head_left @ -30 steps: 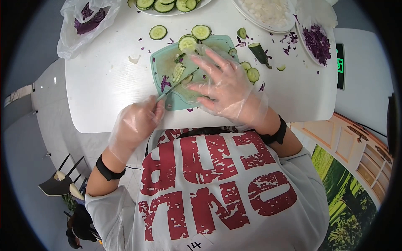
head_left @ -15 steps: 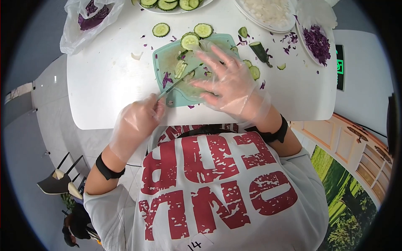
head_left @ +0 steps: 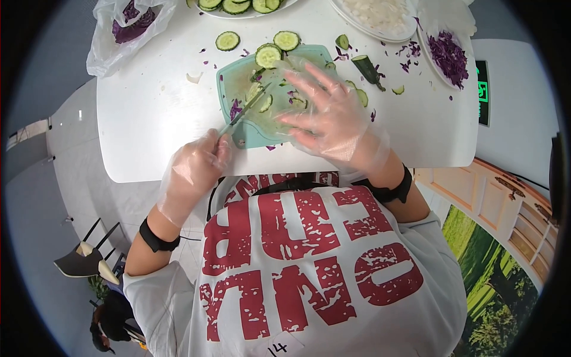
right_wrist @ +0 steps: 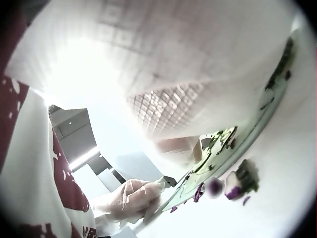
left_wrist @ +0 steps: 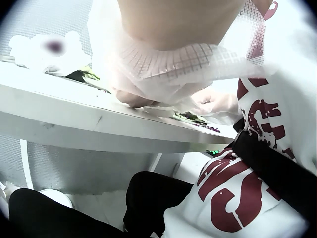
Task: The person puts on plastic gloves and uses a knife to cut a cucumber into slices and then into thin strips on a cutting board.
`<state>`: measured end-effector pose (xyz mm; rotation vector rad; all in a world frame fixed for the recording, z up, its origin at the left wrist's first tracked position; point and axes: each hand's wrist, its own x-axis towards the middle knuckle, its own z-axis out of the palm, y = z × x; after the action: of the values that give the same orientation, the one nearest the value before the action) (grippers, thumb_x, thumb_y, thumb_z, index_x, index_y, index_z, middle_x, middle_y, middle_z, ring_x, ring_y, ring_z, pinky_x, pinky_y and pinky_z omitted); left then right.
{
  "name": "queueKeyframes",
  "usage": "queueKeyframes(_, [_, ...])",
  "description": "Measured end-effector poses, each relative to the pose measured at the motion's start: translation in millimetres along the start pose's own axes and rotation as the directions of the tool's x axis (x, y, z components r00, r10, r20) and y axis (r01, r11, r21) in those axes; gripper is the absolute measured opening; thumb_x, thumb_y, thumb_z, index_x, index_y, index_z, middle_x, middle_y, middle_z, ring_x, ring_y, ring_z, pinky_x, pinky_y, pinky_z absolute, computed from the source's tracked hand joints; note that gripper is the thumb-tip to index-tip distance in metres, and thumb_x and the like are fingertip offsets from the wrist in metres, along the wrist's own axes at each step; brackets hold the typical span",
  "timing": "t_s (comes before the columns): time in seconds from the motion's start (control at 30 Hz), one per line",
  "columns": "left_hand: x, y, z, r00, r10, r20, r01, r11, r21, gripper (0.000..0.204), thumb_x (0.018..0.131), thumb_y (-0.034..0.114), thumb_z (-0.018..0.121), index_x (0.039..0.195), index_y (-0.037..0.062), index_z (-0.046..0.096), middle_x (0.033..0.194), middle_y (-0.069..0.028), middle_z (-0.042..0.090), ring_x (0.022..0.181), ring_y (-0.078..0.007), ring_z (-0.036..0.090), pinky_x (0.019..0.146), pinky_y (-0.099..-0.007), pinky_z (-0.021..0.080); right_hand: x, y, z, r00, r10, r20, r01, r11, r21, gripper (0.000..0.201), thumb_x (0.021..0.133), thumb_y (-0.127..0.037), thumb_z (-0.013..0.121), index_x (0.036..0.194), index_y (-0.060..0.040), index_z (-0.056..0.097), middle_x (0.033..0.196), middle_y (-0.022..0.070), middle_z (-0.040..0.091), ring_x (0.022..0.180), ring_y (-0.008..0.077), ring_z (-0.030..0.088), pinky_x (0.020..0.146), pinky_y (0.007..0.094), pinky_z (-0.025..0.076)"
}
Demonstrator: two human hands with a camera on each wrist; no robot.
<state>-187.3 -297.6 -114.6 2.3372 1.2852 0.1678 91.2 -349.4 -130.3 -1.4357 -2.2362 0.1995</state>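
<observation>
In the head view my left hand (head_left: 193, 166), in a clear plastic glove, grips the handle of a knife (head_left: 245, 109). The blade slants over the light green cutting board (head_left: 256, 138), beside cut cucumber pieces (head_left: 254, 93) and a thin cucumber slice (head_left: 266, 103). My gloved right hand (head_left: 336, 122) hovers over the board's right half with fingers spread, hiding part of it. Purple cabbage shreds (head_left: 235, 109) lie near the blade. Glove plastic covers most of the right wrist view, where the left hand (right_wrist: 136, 198) shows beyond.
Cucumber rounds (head_left: 268, 56) lie around the board's far edge, a cucumber stub (head_left: 366, 68) to its right. Farther back are a plate of cucumber slices (head_left: 285, 11), a plate of pale shreds (head_left: 410, 27), shredded purple cabbage (head_left: 449, 59) and a plastic bag (head_left: 104, 53) holding cabbage.
The knife blade has swung to a steeper angle and shifted slightly away from the thin cucumber slice, which shows more fully. My right hand has drawn a little to the right.
</observation>
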Motion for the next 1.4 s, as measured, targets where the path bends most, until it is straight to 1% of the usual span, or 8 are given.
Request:
queueKeyframes(0.07, [-2, 2, -1, 1.000, 0.003, -0.018, -0.003, 1.000, 0.011, 0.021, 0.094, 0.020, 0.063, 0.081, 0.0034, 0.061, 0.058, -0.0181, 0.060, 0.054, -0.0378, 0.061, 0.052, -0.0451, 0.050, 0, 0, -1, 1.000, 0.007, -0.002, -0.007, 1.000, 0.003, 0.024, 0.072, -0.025, 0.078, 0.096, -0.0279, 0.080, 0.149, 0.0052, 0.050, 0.139, 0.0350, 0.040, 0.098, 0.0447, 0.049])
queueKeyframes(0.17, [-6, 10, 0, 0.998, -0.046, 0.045, 0.048, 0.998, -0.031, 0.014, 0.095, 0.014, 0.060, 0.087, 0.0025, 0.061, 0.064, -0.0226, 0.058, 0.060, -0.0425, 0.059, 0.055, -0.0483, 0.047, 0, -2, -2, 1.000, 0.003, 0.010, -0.003, 1.000, -0.012, 0.022, 0.073, -0.025, 0.077, 0.095, -0.0276, 0.081, 0.148, 0.0051, 0.051, 0.137, 0.0355, 0.042, 0.095, 0.0450, 0.051])
queueKeyframes(0.27, [-8, 14, 5, 1.000, -0.012, -0.007, 0.012, 1.000, -0.009, 0.016, 0.095, 0.014, 0.061, 0.084, 0.0023, 0.060, 0.064, -0.0227, 0.057, 0.060, -0.0428, 0.059, 0.054, -0.0482, 0.047, 0, -2, 0, 1.000, -0.009, 0.002, 0.009, 1.000, -0.005, 0.022, 0.073, -0.025, 0.077, 0.095, -0.0270, 0.081, 0.148, 0.0055, 0.051, 0.137, 0.0359, 0.042, 0.095, 0.0451, 0.051])
queueKeyframes(0.33, [-8, 19, 3, 0.998, -0.066, 0.020, 0.066, 0.998, 0.002, 0.017, 0.095, 0.014, 0.061, 0.083, 0.0020, 0.059, 0.063, -0.0226, 0.057, 0.059, -0.0429, 0.059, 0.053, -0.0484, 0.047, 1, -2, 0, 1.000, 0.001, 0.024, -0.001, 1.000, 0.014, 0.022, 0.074, -0.025, 0.078, 0.095, -0.0268, 0.081, 0.148, 0.0056, 0.050, 0.138, 0.0363, 0.041, 0.097, 0.0453, 0.050])
queueKeyframes(1.07, [-20, 39, 8, 0.984, -0.154, 0.093, 0.161, 0.985, -0.069, 0.017, 0.097, 0.015, 0.056, 0.086, 0.0019, 0.056, 0.058, -0.0243, 0.059, 0.058, -0.0465, 0.061, 0.051, -0.0519, 0.049, 3, -1, 4, 1.000, 0.011, 0.024, -0.012, 0.999, 0.038, 0.023, 0.074, -0.024, 0.078, 0.096, -0.0273, 0.080, 0.148, 0.0054, 0.051, 0.138, 0.0364, 0.041, 0.102, 0.0460, 0.047])
queueKeyframes(1.17, [-24, 39, 17, 0.990, -0.122, 0.069, 0.125, 0.991, -0.037, 0.015, 0.096, 0.014, 0.056, 0.087, 0.0015, 0.056, 0.056, -0.0233, 0.059, 0.054, -0.0448, 0.062, 0.048, -0.0510, 0.050, 4, -1, 5, 0.999, -0.002, 0.032, 0.001, 0.999, 0.034, 0.023, 0.074, -0.024, 0.078, 0.096, -0.0267, 0.080, 0.148, 0.0069, 0.051, 0.137, 0.0375, 0.043, 0.101, 0.0461, 0.048])
queueKeyframes(1.23, [-27, 38, 22, 0.998, -0.060, 0.034, 0.057, 0.996, 0.076, 0.019, 0.097, 0.019, 0.058, 0.085, 0.0037, 0.056, 0.054, -0.0169, 0.060, 0.047, -0.0379, 0.062, 0.044, -0.0461, 0.051, 4, 0, 7, 1.000, -0.005, 0.021, 0.004, 0.999, 0.041, 0.024, 0.073, -0.024, 0.078, 0.097, -0.0262, 0.080, 0.147, 0.0083, 0.051, 0.136, 0.0386, 0.044, 0.100, 0.0467, 0.048])
queueKeyframes(1.4, [-28, 41, 22, 0.999, -0.042, 0.021, 0.041, 0.996, 0.080, 0.021, 0.096, 0.020, 0.058, 0.084, 0.0036, 0.055, 0.052, -0.0143, 0.058, 0.044, -0.0359, 0.061, 0.039, -0.0452, 0.049, 6, 2, 7, 1.000, -0.027, 0.016, 0.027, 0.999, 0.039, 0.024, 0.073, -0.023, 0.078, 0.097, -0.0261, 0.081, 0.147, 0.0091, 0.051, 0.135, 0.0393, 0.044, 0.098, 0.0466, 0.049])
